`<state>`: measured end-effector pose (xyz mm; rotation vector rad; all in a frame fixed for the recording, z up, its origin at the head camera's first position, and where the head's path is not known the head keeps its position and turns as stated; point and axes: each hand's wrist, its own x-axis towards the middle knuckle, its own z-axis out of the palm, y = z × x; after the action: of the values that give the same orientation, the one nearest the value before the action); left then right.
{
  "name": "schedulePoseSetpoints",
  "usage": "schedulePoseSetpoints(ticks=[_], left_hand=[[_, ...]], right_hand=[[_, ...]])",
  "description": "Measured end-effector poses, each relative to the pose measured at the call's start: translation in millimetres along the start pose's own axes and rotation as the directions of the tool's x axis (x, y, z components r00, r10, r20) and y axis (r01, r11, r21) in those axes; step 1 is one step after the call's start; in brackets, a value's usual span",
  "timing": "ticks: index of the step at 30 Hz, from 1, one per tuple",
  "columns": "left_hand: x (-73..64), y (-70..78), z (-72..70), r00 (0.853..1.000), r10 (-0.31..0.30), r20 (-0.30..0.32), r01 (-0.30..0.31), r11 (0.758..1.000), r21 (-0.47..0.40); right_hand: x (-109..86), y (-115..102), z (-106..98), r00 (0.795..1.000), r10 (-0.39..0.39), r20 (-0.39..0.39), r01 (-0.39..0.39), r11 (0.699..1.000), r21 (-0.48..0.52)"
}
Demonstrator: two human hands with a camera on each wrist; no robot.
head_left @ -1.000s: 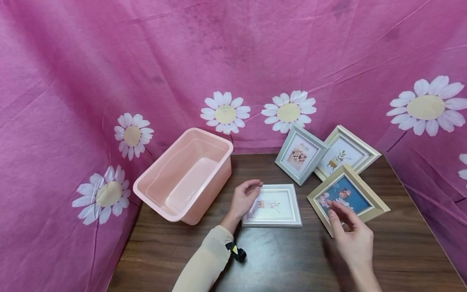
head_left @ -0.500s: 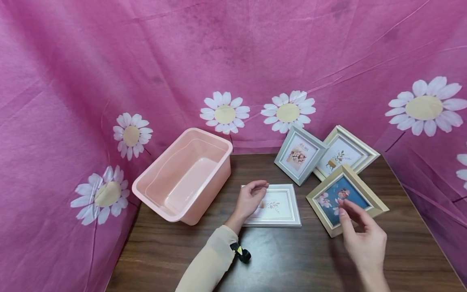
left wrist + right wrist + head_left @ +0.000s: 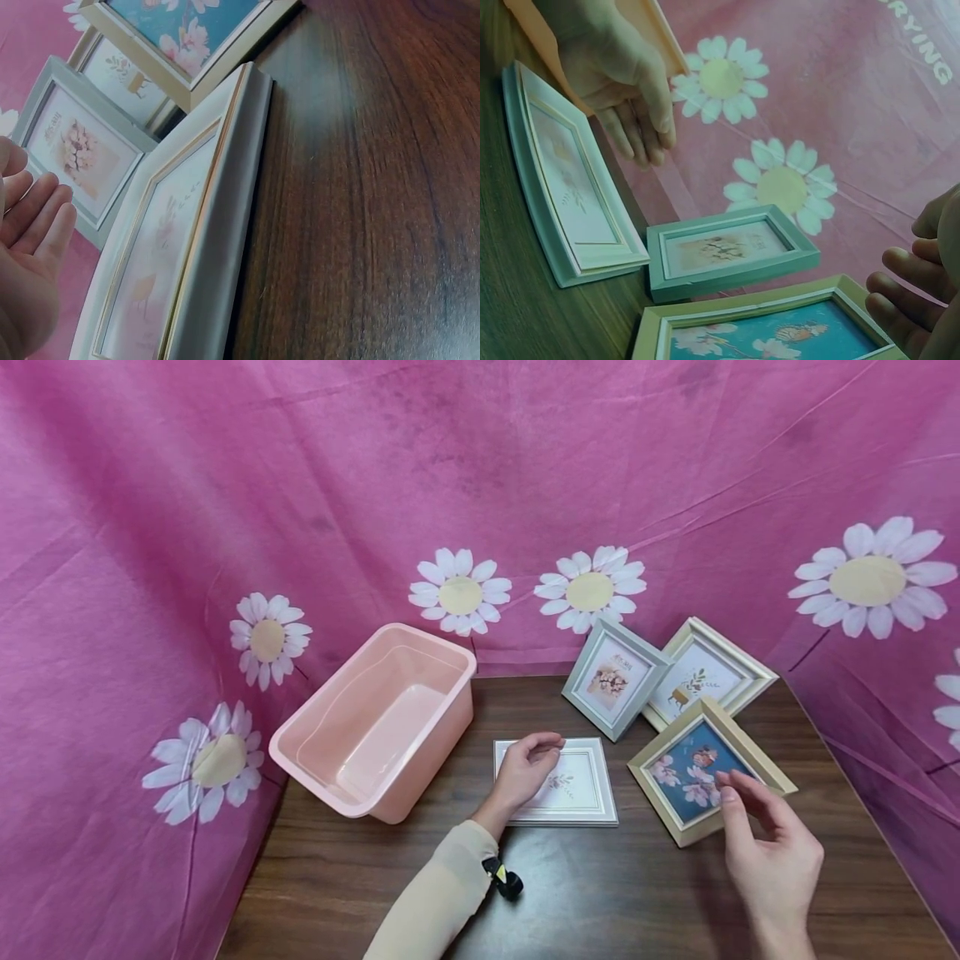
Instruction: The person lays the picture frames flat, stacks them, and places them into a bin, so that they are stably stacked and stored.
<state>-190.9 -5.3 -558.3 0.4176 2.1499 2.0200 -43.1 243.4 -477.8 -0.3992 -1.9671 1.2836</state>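
A dark wood bench (image 3: 600,893) carries a pink tub (image 3: 375,727) at its left. A white frame (image 3: 573,781) lies flat mid-bench. Grey (image 3: 615,678), cream (image 3: 708,672) and gold (image 3: 697,768) frames cluster at the right.

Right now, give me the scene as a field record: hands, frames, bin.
left hand: open, over the white frame, contact unclear
right hand: open, fingers loosely curled over the blue frame, holding nothing
other frames: grey frame, cream frame, by the backdrop
bin: pink, empty, left of the frames
surface: table
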Motion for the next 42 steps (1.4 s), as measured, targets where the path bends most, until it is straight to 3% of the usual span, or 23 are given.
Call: schedulePoseSetpoints(ticks=[9, 22, 26, 31, 34, 42], left_hand=[[4.3, -2.8, 6.5, 1.0, -0.024, 0.01, 0.024, 1.0, 0.014], [11.7, -6.8, 28.0, 0.998, -0.018, 0.053, 0.018, 1.0, 0.011], [11.8, -8.2, 34.8, 0.997, -0.026, 0.072, 0.025, 1.0, 0.016], [12.2, -11.2, 42.7, 0.995, -0.036, 0.092, 0.034, 0.999, 0.019], [13.5, -12.5, 48.2, 0.994, -0.034, 0.101, 0.032, 0.999, 0.015], [15.8, -9.7, 60.8, 0.99, -0.018, 0.143, 0.02, 1.0, -0.012]], right_hand=[[4.3, -0.6, -6.3, 0.998, -0.033, -0.055, 0.034, 0.999, 0.018], [12.6, -4.4, -14.9, 0.99, -0.032, -0.134, 0.039, 0.998, 0.048], [14.5, -2.0, -14.6, 0.983, -0.037, -0.178, 0.06, 0.99, 0.125], [16.7, -7.0, -13.4, 0.971, -0.071, -0.228, 0.13, 0.957, 0.259], [17.6, -13.3, -14.4, 0.968, -0.083, -0.239, 0.138, 0.965, 0.223], [20.8, -12.7, -19.7, 0.962, -0.087, -0.258, 0.092, 0.996, 0.008]])
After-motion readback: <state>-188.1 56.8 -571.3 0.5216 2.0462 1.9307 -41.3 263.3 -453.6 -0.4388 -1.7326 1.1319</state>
